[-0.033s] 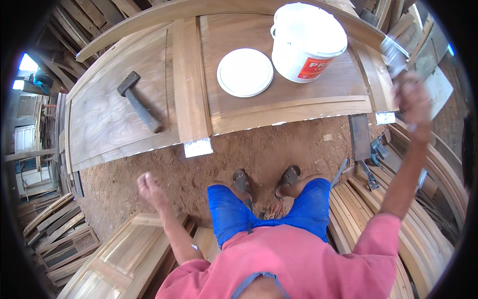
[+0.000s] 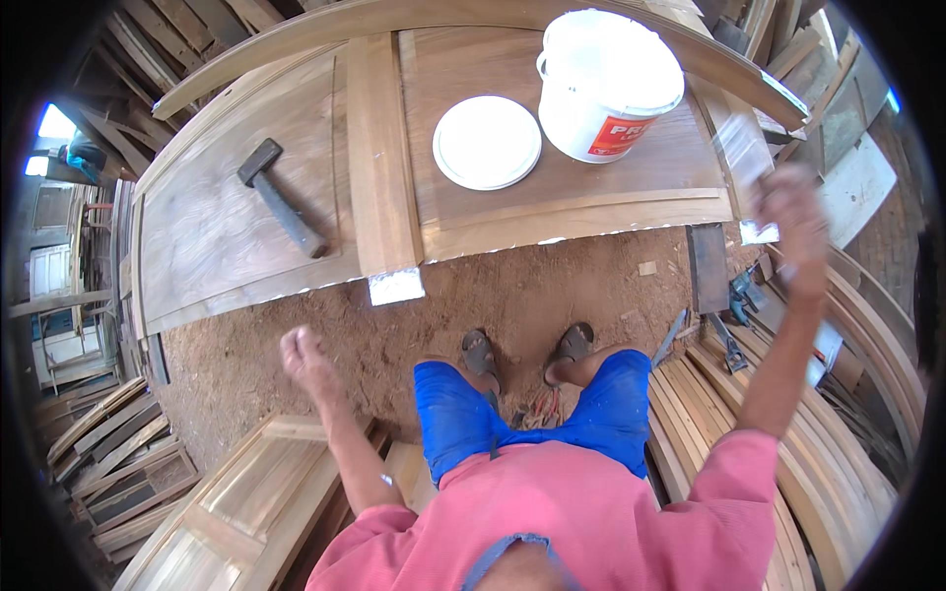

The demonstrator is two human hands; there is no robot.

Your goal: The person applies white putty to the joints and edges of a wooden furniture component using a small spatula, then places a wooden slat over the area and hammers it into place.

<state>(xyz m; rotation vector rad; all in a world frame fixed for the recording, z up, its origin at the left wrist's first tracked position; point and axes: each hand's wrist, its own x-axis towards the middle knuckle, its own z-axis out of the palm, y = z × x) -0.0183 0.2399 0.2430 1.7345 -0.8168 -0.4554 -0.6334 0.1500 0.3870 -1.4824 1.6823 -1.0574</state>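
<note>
My right hand (image 2: 791,212), blurred by motion, is closed on a paintbrush (image 2: 741,150) whose whitish end smears over the right end of the wooden panel door (image 2: 378,148). To the left, my left hand (image 2: 310,362) hangs above the sawdust floor, fingers curled in, with nothing visible in it. On the door stand a white bucket (image 2: 591,110) with a red label and, beside it, a round white lid (image 2: 487,143). A club hammer (image 2: 283,202) lies on the door's left panel. White coating shows on the door's near edge and on its protruding end (image 2: 396,287).
Long timber pieces (image 2: 788,453) are stacked at my right, with a blue power tool (image 2: 746,294) near them. At my lower left lies another wooden door (image 2: 236,512). A curved wooden rail (image 2: 394,15) borders the far side; more boards lean at the back left.
My right hand has swung left and slightly down with the paintbrush, toward the door's right end. My left hand has shifted slightly right. The bucket, lid and hammer stay on the door.
</note>
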